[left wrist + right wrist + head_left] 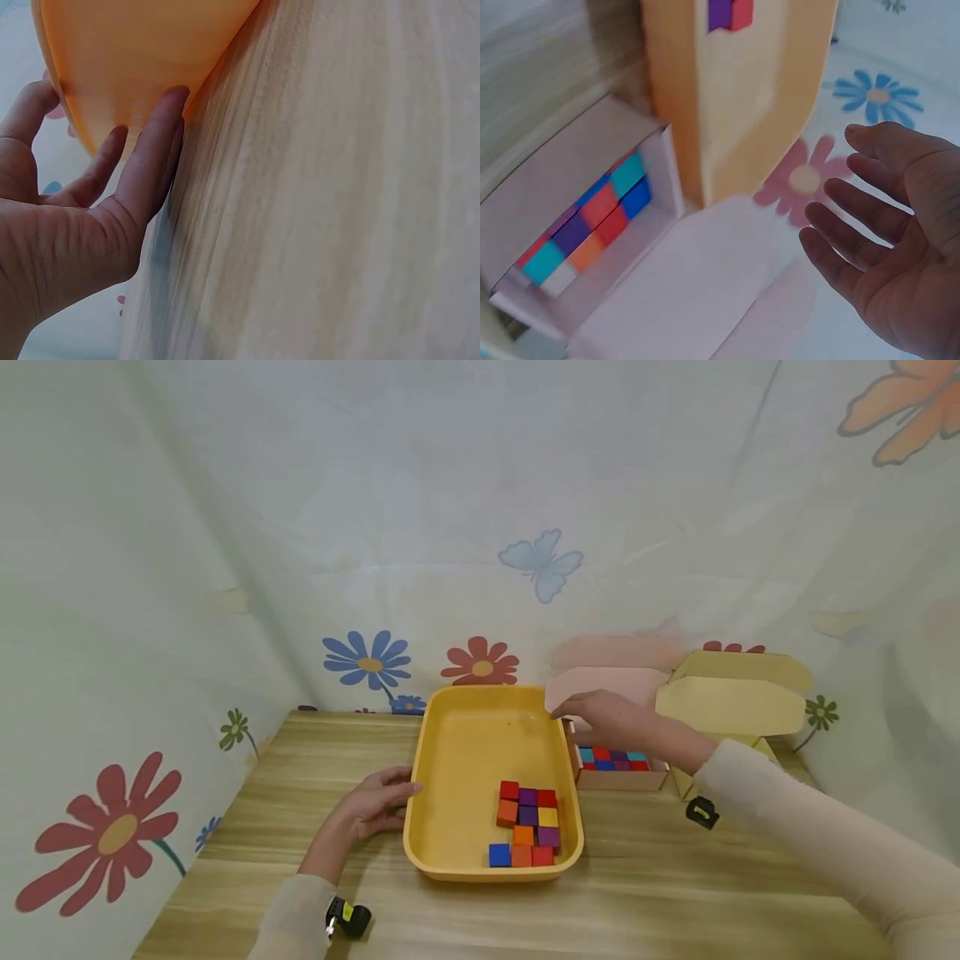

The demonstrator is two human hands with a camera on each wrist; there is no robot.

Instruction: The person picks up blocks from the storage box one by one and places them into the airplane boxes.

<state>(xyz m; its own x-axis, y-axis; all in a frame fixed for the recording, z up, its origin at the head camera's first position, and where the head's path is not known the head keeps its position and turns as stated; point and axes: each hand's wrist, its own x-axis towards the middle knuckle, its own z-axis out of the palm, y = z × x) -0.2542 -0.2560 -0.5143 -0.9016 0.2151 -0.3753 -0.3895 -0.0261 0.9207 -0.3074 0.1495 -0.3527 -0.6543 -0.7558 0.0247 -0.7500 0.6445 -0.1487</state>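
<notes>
A yellow tray lies on the table, with several coloured cubes grouped at its near right. My left hand holds the tray's left side; the thumb laps the rim and the other fingers lie against the outer wall. Over the far right corner hovers my right hand, fingers spread and loosely bent, holding nothing in the right wrist view. Beneath it stands an open pink box with rows of coloured cubes inside. The lid hides behind my right hand in part.
To the right of the pink box, an open yellow box stands partly behind my right forearm. Flower-printed cloth hangs behind and beside the wooden table.
</notes>
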